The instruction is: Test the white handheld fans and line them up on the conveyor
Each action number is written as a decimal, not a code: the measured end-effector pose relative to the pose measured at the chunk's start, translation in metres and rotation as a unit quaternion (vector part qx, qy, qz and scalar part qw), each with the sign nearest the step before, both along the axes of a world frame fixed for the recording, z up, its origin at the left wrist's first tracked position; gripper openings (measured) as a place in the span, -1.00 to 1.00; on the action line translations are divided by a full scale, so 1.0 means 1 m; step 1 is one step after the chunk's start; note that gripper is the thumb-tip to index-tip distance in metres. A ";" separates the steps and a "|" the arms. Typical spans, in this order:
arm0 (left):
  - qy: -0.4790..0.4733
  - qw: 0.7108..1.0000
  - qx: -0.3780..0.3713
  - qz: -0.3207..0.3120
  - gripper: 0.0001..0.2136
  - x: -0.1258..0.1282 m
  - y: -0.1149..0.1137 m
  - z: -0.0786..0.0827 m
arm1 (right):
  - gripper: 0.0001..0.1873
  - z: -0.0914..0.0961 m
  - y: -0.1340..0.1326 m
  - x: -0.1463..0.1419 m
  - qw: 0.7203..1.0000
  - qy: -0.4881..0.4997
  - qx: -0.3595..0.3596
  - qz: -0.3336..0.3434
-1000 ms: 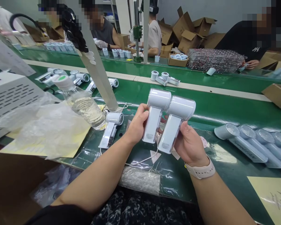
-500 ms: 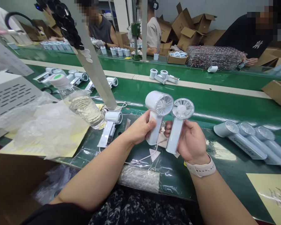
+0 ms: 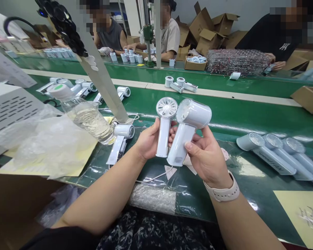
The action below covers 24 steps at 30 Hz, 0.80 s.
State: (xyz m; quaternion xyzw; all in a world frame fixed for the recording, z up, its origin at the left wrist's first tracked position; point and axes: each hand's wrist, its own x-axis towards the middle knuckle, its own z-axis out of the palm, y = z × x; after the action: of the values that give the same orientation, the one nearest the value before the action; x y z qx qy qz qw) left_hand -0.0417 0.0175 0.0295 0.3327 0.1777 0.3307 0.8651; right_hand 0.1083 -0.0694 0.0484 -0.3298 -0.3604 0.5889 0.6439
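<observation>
"What's left of the hands?"

"A tilted water bottle (image 3: pixel 87 121), then a loose fan (image 3: pixel 123 131) lying on the green belt (image 3: pixel 232 118)."

"And the hands?"

"The left hand (image 3: pixel 147 140) grips an upright white fan (image 3: pixel 165 121). The right hand (image 3: pixel 207 156) clamps a tilted fan (image 3: pixel 185 130) just beside it."

"Further right?"

"A row of 3 fans (image 3: pixel 272 152), lower right."
</observation>
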 end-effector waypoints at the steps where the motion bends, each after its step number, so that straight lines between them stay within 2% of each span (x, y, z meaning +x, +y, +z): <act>1: 0.007 1.000 0.007 -0.006 -0.57 0.000 0.000 0.000 | -0.30 0.000 0.000 -0.001 1.000 0.000 0.003 -0.006; 4: 0.024 0.999 0.021 -0.018 -0.58 0.001 0.000 -0.002 | -0.41 -0.001 0.001 0.000 1.000 0.008 -0.009 -0.014; 8: 0.011 0.999 0.039 -0.011 -0.69 0.002 -0.002 -0.001 | -0.79 -0.005 0.007 0.010 0.998 0.041 -0.053 0.016; 9: 0.009 0.999 0.052 -0.012 -0.71 0.002 -0.003 0.001 | -0.80 -0.006 0.008 0.012 0.996 0.049 -0.060 0.032; 13: 0.000 0.996 0.089 -0.005 -0.67 -0.001 -0.008 0.010 | -0.64 -0.006 0.011 0.019 0.993 0.070 -0.071 0.062; 16: -0.002 0.995 0.101 0.012 -0.62 -0.005 -0.010 0.014 | -0.65 -0.002 0.010 0.020 0.995 0.068 -0.064 0.045; 19: 0.008 0.993 0.119 0.024 -0.59 -0.009 -0.011 0.014 | -0.73 0.000 0.007 0.021 0.997 0.057 -0.047 0.023; 24: 0.011 0.988 0.153 0.029 -0.43 -0.010 -0.010 0.009 | -0.76 -0.005 0.005 0.024 0.999 0.024 -0.027 -0.038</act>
State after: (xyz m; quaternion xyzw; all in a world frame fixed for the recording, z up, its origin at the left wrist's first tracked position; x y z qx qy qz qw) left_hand -0.0514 0.0078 0.0385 0.4591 0.1442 0.3755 0.7921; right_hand 0.1328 -0.0644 0.0433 -0.3463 -0.3155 0.5814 0.6652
